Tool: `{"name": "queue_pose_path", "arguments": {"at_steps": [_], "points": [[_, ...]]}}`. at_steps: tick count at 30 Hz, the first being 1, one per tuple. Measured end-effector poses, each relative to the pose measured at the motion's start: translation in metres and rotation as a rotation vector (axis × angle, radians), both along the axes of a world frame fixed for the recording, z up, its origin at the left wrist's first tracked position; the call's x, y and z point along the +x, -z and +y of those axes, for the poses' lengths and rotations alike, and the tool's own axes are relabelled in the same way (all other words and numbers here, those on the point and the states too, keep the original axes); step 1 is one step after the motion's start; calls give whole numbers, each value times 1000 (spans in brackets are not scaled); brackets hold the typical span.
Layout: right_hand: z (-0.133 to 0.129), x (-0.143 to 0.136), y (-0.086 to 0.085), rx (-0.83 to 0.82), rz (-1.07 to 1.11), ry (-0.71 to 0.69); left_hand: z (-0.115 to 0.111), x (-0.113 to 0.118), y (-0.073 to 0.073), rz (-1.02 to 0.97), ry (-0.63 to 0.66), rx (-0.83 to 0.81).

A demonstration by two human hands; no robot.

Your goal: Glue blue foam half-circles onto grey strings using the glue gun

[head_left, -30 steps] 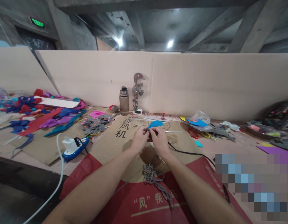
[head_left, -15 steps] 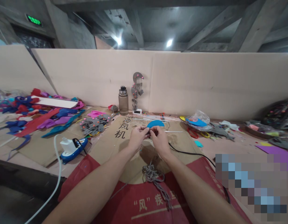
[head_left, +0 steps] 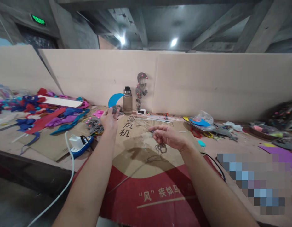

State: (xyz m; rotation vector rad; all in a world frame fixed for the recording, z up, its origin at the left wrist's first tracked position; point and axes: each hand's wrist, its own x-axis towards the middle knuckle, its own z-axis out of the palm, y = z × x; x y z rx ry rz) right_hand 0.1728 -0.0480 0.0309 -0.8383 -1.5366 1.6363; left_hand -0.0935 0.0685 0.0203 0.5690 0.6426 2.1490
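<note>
My left hand (head_left: 109, 119) is raised at the left, its fingers closed on a blue crescent-shaped piece (head_left: 113, 99) with a small dark grey bit at its lower end. My right hand (head_left: 169, 136) is over the middle of the cardboard, thumb and fingers pinching a grey cord (head_left: 161, 148). Loops of that cord dangle below the fingers. A thin stretch of it runs leftward from the pinch, and a loose length trails over the printed cardboard (head_left: 169, 176). What joins the cord to the crescent is too fine to make out.
Behind stand a bottle (head_left: 128, 102) and a grey hanging ornament (head_left: 142, 83) with pink dots. Coloured felt scraps (head_left: 51, 121) and a blue power strip (head_left: 83, 148) lie left. A plate (head_left: 204, 126), scissors (head_left: 208, 135) and a black cable (head_left: 215, 162) are right.
My hands have moved apart. The left carried the blue crescent up and left; the right has taken up the grey cord, which lay bundled on the cardboard before.
</note>
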Motion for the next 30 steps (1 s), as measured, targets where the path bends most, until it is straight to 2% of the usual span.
{"name": "queue_pose_path", "arguments": {"at_steps": [4,6,8,12,13,14,15,17,18,19,20,22,24,27,30], "points": [[-13,27,-20,75,-54,-177,4,-9,2,-98,-60,-15],[-21,41,-26,93,-70,-180,6,-9,3,-136,-61,-34],[-31,56,-30,135,-39,-70,7,-11,3,-179,-75,-47],[-42,77,-34,333,97,328,11,-16,7,-176,-119,-34],[-43,78,-33,363,97,384,12,-16,9,-160,-122,-33],[-42,77,-32,357,48,376,13,-15,10,-147,-121,-35],[-40,73,-30,315,-57,301,13,-14,11,-136,-117,-39],[-33,58,-25,170,-411,35,13,-8,13,-109,-93,-42],[-29,49,-22,132,-610,-50,12,-3,13,-81,-72,-39],[-25,41,-20,174,-788,-7,10,2,13,-45,-35,-31],[-20,32,-17,283,-916,130,7,8,12,-8,12,-10],[-10,21,-12,471,-1040,471,-1,20,11,35,89,32],[2,15,-4,570,-1095,718,-10,33,9,79,168,42],[24,14,20,538,-1251,828,-21,49,8,139,265,52],[47,12,52,426,-1361,807,-26,59,11,210,345,43]]}}
